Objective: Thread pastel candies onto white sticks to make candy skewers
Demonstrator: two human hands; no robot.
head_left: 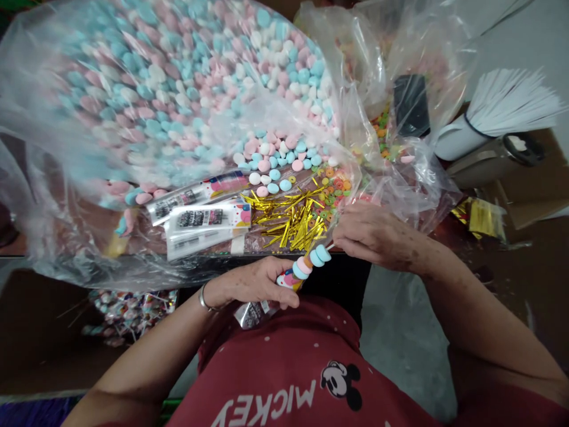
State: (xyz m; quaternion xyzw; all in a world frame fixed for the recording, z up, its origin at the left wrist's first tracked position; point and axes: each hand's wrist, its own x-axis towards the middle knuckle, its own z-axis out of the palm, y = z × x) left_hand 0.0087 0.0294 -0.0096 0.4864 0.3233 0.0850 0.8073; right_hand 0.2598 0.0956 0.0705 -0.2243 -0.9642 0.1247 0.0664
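My left hand point(267, 281) is closed around a printed clear plastic bag point(252, 314). Out of the bag's mouth juts a candy skewer point(311, 261) of pale blue, pink and orange pieces, tilted up to the right. My right hand point(377, 231) pinches the thin white stick point(329, 245) at the skewer's outer end. Just beyond my hands, gold twist ties point(297, 222) lie in a loose pile on the table. Flat printed bags point(208, 222) are stacked to their left.
A large clear sack point(178, 89) of pastel candies fills the back left. Small ring candies point(331, 187) lie beside another plastic bag point(368, 53). A dark phone-like block point(411, 105), white sticks point(511, 107) in a holder and a mug point(489, 160) stand right. Finished-looking skewers point(133, 314) fill a box below left.
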